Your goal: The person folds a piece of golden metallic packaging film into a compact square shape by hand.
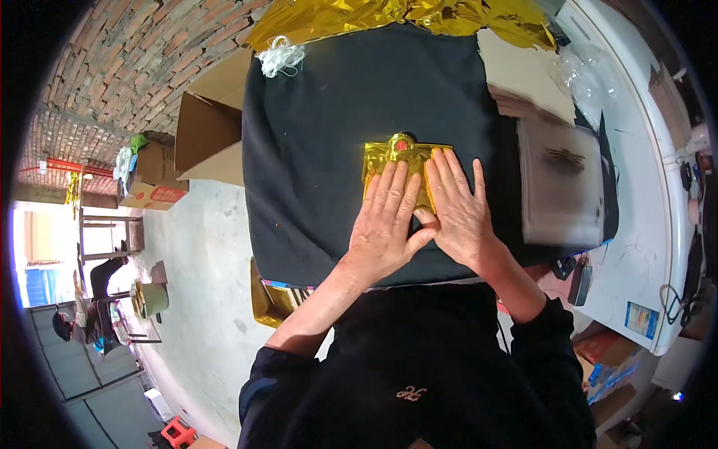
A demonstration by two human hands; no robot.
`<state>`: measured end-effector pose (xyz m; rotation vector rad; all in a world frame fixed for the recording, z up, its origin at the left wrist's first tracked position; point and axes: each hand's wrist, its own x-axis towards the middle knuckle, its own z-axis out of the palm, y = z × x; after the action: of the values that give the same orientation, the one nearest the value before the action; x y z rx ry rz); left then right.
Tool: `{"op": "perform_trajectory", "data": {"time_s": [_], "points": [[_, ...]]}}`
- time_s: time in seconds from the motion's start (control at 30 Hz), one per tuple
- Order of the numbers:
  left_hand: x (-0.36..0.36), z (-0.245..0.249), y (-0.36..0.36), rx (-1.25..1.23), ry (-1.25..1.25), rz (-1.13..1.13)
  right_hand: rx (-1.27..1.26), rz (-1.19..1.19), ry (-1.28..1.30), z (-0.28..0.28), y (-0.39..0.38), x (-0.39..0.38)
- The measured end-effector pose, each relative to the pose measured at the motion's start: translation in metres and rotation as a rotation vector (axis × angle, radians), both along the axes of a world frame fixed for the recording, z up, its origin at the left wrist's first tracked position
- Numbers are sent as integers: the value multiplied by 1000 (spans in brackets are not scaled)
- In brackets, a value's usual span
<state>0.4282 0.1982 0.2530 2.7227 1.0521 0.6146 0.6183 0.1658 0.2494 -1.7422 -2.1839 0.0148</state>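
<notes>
A small folded piece of shiny gold foil (375,153) lies on the black cloth (321,112) in front of me, with a round red-centred piece at its top edge. My left hand (385,217) rests flat on the left part of the foil, fingers stretched out. Beside it, my right hand (460,213) lies flat over the right part, its fingers spread. The two thumbs meet near the foil's lower edge. Much of the foil is hidden beneath both palms and fingers.
Gold foil sheets (404,16) cover the table's far edge, near a bundle of white string (280,56). A stack of clear plastic bags (561,202) and brown card (523,67) lie at right. An open cardboard box (213,138) stands left. Another person (86,318) sits far left.
</notes>
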Motion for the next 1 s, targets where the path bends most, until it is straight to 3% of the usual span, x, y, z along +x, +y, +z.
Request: {"op": "perform_trajectory", "data": {"time_s": [0.23, 0.4, 1.0], "points": [[3, 4, -2, -42, 99, 49, 54, 71, -16, 26, 13, 15], [4, 2, -4, -31, 114, 78, 228, 120, 9, 32, 39, 9], [4, 5, -4, -71, 62, 88, 181, 235, -20, 22, 76, 7]]}}
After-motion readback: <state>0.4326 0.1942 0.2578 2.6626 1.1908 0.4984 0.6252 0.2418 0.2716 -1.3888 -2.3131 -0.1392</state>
